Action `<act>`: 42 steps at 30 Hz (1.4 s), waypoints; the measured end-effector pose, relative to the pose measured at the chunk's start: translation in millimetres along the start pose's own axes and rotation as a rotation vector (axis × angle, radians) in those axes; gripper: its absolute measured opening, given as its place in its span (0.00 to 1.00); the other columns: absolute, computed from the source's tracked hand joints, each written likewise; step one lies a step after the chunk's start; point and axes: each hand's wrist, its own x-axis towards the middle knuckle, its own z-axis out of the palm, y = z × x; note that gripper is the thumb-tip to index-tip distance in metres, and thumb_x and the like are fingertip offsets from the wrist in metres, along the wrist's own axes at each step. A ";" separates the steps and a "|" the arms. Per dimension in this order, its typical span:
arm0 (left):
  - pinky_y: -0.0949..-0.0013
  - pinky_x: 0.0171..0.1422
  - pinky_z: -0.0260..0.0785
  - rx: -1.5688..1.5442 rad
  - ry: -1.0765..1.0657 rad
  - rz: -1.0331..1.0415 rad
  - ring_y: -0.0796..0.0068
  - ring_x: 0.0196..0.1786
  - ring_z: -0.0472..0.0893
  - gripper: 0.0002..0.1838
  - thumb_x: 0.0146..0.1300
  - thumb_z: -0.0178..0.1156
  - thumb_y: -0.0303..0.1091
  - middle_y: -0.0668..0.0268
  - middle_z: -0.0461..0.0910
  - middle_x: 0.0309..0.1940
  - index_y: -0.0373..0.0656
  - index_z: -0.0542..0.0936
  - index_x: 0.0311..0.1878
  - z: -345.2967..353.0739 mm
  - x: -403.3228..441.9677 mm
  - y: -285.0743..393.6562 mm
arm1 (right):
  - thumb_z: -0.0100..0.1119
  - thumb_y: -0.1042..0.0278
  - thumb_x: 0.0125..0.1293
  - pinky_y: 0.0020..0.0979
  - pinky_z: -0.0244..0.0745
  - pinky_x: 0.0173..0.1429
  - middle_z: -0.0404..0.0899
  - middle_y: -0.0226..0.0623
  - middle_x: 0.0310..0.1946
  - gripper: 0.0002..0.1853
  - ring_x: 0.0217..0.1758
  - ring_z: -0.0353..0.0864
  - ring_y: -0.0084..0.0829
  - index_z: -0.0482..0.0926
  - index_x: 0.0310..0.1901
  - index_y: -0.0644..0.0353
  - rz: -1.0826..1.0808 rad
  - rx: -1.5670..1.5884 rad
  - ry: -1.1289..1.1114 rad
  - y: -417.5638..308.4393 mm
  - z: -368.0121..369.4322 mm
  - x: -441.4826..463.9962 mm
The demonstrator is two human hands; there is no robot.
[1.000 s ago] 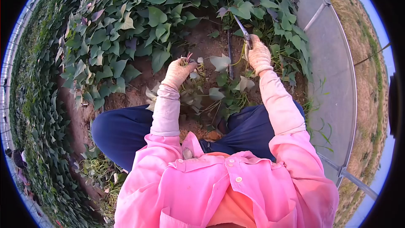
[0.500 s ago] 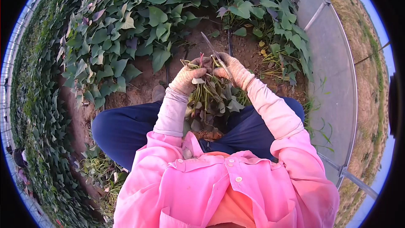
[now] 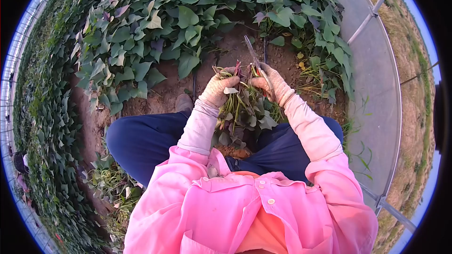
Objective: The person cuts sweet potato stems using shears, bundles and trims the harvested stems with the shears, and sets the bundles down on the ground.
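Observation:
My left hand (image 3: pixel 218 88), in a pale soiled glove, is closed around the upper stems of a bunch of leafy vine cuttings (image 3: pixel 241 108). Close beside it, my right hand (image 3: pixel 272 83), also gloved, grips metal scissors (image 3: pixel 252 52) whose blades point up and away. Some stems also show at the fingertips of my right hand. The leaves of the bunch hang down between my knees, over the soil. Palms and some fingers are partly hidden by stems.
Dense green vines (image 3: pixel 188 16) grow ahead and along the left. A grey sheet barrier (image 3: pixel 372 66) with metal poles runs along the right. Cut vines (image 3: pixel 115 186) lie by my left knee. Another person (image 3: pixel 21 164) is at the far left edge.
My right hand has come back from the vines on the right with the scissors and stems, and now meets my left hand. The view has shifted slightly.

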 end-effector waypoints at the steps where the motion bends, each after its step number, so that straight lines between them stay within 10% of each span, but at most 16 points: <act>1: 0.64 0.51 0.76 -0.002 0.018 0.005 0.69 0.43 0.82 0.17 0.55 0.64 0.25 0.63 0.81 0.42 0.38 0.77 0.49 -0.6 0.4 -1.2 | 0.64 0.79 0.54 0.31 0.74 0.51 0.77 0.35 0.46 0.27 0.45 0.77 0.29 0.70 0.57 0.62 -0.001 0.027 -0.003 -1.4 1.7 -1.4; 42: 0.64 0.53 0.75 -0.192 -0.097 0.033 0.68 0.46 0.81 0.19 0.59 0.60 0.23 0.61 0.80 0.48 0.38 0.77 0.55 11.0 -1.0 -14.6 | 0.69 0.74 0.54 0.27 0.74 0.52 0.76 0.33 0.45 0.28 0.46 0.76 0.27 0.70 0.56 0.63 -0.159 -0.127 0.205 14.0 9.6 1.7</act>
